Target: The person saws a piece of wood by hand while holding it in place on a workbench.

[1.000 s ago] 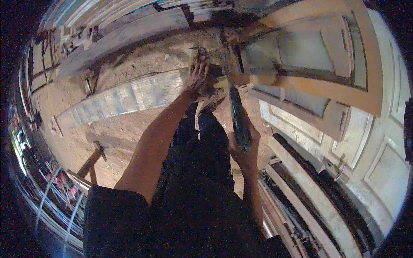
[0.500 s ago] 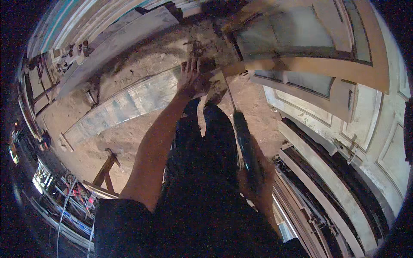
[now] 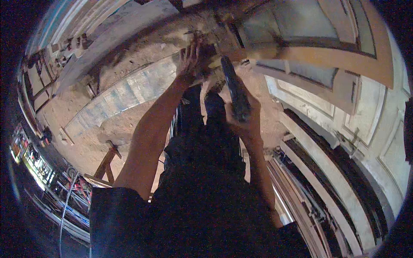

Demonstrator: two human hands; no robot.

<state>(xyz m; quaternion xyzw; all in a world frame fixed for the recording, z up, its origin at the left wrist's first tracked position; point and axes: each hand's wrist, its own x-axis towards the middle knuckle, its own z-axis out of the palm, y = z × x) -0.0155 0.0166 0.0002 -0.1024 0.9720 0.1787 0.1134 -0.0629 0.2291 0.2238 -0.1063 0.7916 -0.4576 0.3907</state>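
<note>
My left hand [image 3: 188, 62] lies with fingers stretched out over the far end of a long pale board [image 3: 129, 98]. The board slants down to the left, its surface patchy with bluish-grey stains. My right hand [image 3: 246, 105] is closed around the near end of a long dark tool, which looks like a hand saw [image 3: 232, 81]. The saw points away from me, just right of my left hand, beside the wood. Its far tip and the exact contact with the wood are dark and blurred.
Panelled doors and frames [image 3: 318, 56] stand at the right, with stacked planks [image 3: 318, 172] below them. A wooden trestle [image 3: 106, 163] is at the lower left. Long boards [image 3: 112, 38] lie at the far left, and sandy ground [image 3: 129, 135] surrounds the board.
My right hand has pushed the saw forward, away from me, and now sits nearer my left hand. The left hand stays on the board. The view has shifted slightly.
</note>
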